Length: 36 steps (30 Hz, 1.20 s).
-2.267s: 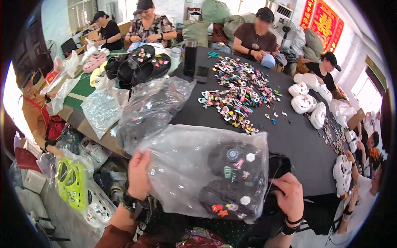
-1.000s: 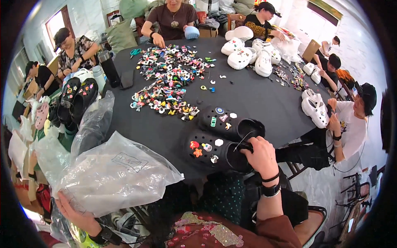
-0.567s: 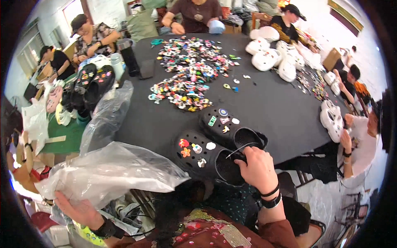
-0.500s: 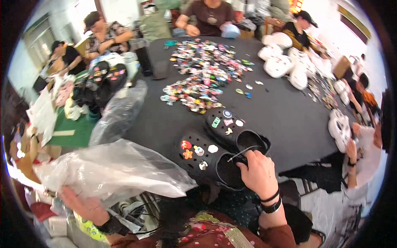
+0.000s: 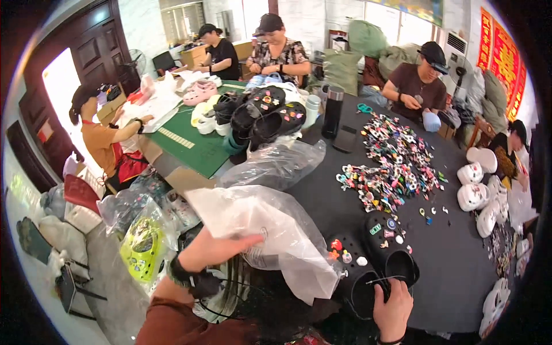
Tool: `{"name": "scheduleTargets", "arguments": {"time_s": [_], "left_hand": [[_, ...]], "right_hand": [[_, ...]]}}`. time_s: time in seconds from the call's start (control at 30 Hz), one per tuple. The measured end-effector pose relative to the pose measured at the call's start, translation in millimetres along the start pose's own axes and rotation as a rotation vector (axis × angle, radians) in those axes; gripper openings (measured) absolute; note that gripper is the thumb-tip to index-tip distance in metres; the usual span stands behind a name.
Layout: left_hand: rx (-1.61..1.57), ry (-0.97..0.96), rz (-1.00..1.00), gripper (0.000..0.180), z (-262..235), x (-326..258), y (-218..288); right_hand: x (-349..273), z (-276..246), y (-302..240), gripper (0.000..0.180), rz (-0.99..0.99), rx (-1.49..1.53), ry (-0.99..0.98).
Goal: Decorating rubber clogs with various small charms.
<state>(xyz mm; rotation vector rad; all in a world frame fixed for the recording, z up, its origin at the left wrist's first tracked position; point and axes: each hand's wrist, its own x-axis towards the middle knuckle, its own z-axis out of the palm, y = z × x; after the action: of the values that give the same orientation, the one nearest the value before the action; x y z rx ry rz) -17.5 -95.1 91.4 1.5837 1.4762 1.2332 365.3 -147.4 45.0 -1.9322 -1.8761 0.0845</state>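
My left hand (image 5: pixel 215 248) grips a crumpled clear plastic bag (image 5: pixel 261 230) at the near left edge of the black table (image 5: pixel 454 270). My right hand (image 5: pixel 393 307) holds the heel end of a pair of black clogs (image 5: pixel 374 256) tied together, which lie on the table near its front edge. Small coloured charms are fixed on the tops of both clogs. The bag's lower edge hangs down beside the clogs and touches the left one.
A heap of coloured charms (image 5: pixel 391 167) covers the table's middle. White clogs (image 5: pixel 477 190) lie at the right, more black clogs (image 5: pixel 264 115) and a black flask (image 5: pixel 332 112) at the back. Another clear bag (image 5: pixel 276 164) lies ahead. Several people sit around. Bagged clogs (image 5: pixel 141 247) lie on the floor at the left.
My view has swung to the left. My left hand has lifted the clear bag up and in toward the clogs. My right hand stays on the clogs' heels.
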Motion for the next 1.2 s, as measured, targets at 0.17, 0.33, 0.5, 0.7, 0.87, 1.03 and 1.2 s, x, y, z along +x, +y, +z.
{"name": "scheduleTargets", "arguments": {"time_s": [0.17, 0.33, 0.5, 0.7, 0.87, 1.03, 1.2], "left_hand": [[0.148, 0.301, 0.098, 0.026, -52, 88, -1], [1.086, 0.725, 0.290, 0.035, -205, 178, -23], [0.441, 1.246, 0.127, 0.060, -228, 263, -10], [0.103, 0.492, 0.137, 0.073, -362, 374, -205], [-0.431, 0.279, -0.507, 0.091, -231, 341, -317], [-0.517, 0.316, -0.533, 0.086, -191, 298, -316], [-0.506, 0.251, -0.500, 0.061, -150, 262, -283]], "right_hand": [[9, -9, -5, 0.027, 0.124, 0.023, -0.119], [10, 0, 1, 0.037, 0.017, -0.011, -0.061], [16, 4, -6, 0.035, 0.080, -0.047, -0.053], [12, 0, -5, 0.035, 0.047, -0.022, -0.055], [15, 6, -14, 0.036, 0.081, -0.080, -0.067], [11, 0, -6, 0.039, 0.065, -0.027, -0.074], [11, -10, 10, 0.043, 0.050, 0.157, -0.074]]}}
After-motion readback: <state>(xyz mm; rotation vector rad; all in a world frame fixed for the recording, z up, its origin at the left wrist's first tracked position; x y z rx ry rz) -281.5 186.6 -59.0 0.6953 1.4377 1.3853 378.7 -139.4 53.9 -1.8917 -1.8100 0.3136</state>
